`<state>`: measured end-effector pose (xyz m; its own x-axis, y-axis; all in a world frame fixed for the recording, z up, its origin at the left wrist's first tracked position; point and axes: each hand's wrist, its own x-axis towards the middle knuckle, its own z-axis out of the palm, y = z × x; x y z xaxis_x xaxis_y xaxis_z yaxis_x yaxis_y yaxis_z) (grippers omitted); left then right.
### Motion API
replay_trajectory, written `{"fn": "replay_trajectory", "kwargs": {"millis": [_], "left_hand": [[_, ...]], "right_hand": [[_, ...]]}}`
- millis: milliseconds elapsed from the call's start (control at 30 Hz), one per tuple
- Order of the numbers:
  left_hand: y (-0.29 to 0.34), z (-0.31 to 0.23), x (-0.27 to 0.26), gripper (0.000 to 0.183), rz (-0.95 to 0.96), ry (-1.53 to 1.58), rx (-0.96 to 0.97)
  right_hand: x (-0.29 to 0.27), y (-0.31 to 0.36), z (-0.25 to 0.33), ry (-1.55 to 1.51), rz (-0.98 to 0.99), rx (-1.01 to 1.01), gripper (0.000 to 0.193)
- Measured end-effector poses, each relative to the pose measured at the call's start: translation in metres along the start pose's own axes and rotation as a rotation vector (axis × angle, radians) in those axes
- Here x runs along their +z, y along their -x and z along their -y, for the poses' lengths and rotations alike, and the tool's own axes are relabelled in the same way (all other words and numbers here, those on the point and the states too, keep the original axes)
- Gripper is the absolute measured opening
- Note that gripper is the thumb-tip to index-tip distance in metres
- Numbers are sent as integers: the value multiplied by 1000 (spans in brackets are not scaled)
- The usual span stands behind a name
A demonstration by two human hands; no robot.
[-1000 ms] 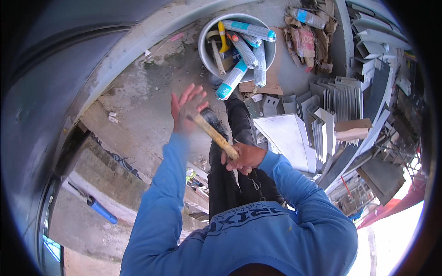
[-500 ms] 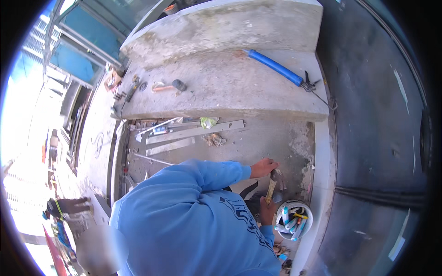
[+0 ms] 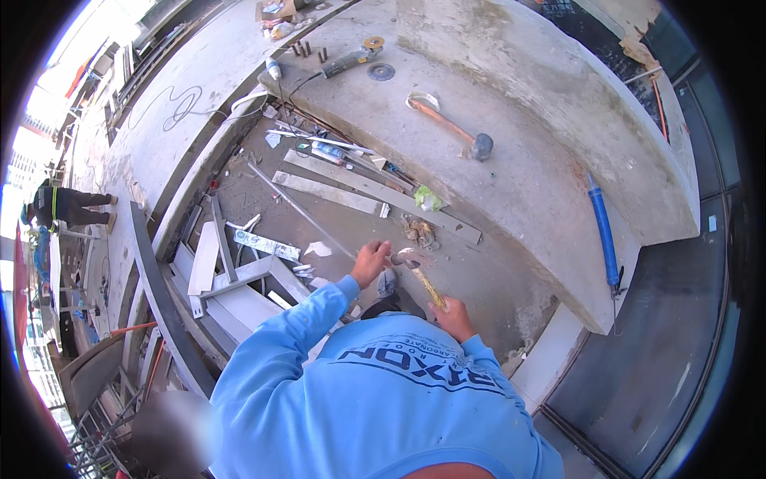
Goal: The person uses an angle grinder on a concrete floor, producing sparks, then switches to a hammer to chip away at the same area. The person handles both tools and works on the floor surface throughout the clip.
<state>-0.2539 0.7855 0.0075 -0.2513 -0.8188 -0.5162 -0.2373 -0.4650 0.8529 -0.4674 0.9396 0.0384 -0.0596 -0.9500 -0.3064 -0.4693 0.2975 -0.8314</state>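
My right hand (image 3: 456, 319) is wrapped round the lower end of a hammer's yellowish, worn handle (image 3: 428, 287). The hammer head (image 3: 408, 259) points up and away, above the floor in front of my body. Just left of the head is my left hand (image 3: 371, 264), its fingers curled in. Whatever it may hold is too small or hidden to make out. A long thin metal rod (image 3: 299, 209) runs across the floor toward my left hand; from here I cannot tell whether they touch. A shoe (image 3: 386, 283) shows below the hands.
On the concrete ledge (image 3: 511, 199) lie a mallet (image 3: 481, 146), an angle grinder (image 3: 351, 60), a loose disc (image 3: 381, 72) and a blue caulking gun (image 3: 604, 235). Metal strips (image 3: 351, 184) and offcuts (image 3: 247, 279) litter the floor. Another person (image 3: 73, 207) stands far left.
My view has swung toward the left, and the bucket of tubes has gone out of view. My left hand has come away from the hammer head; my right hand still grips the handle.
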Motion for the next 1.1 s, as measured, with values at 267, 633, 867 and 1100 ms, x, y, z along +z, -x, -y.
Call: {"fn": "replay_trajectory", "kwargs": {"millis": [267, 633, 867, 1100], "left_hand": [[-12, 10, -176, 29, -431, 22, 103], [-114, -23, -219, 28, -482, -163, 16], [-276, -196, -263, 26, -412, -620, 256], [-434, -266, -276, 40, -308, -1013, 543]], "right_hand": [[28, -131, 65, 14, 132, -56, 32], [42, -304, 102, 9, 135, -78, 35], [32, -426, 108, -38, -30, 6, 34], [9, -470, 127, -303, -52, 361, 28]]}}
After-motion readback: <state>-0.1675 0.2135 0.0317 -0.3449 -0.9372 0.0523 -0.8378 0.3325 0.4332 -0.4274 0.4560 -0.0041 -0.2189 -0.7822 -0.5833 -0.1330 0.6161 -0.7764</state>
